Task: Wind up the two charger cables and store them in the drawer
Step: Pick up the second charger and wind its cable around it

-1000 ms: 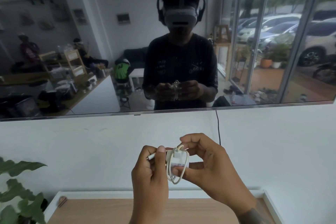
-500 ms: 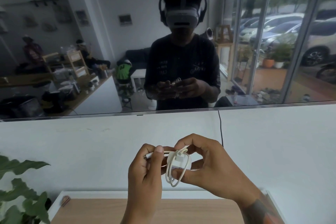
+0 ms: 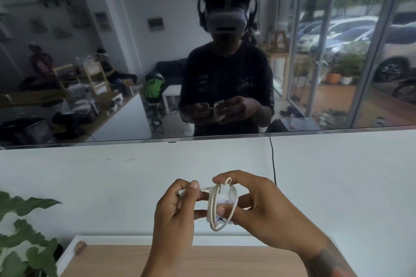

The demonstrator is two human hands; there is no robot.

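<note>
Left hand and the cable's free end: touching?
Touching. The head view shows the left hand pinching the free end of the white cable between thumb and fingers, no gap visible.

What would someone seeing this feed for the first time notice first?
Most likely the two hands at lower centre: the right hand holds a white charger with its cable looped around it, while the left hand pinches the cable's free end. Above them, a big dark screen on the white wall mirrors the person and the room. A wooden tabletop runs along the bottom edge, with green leaves at lower left.
</note>
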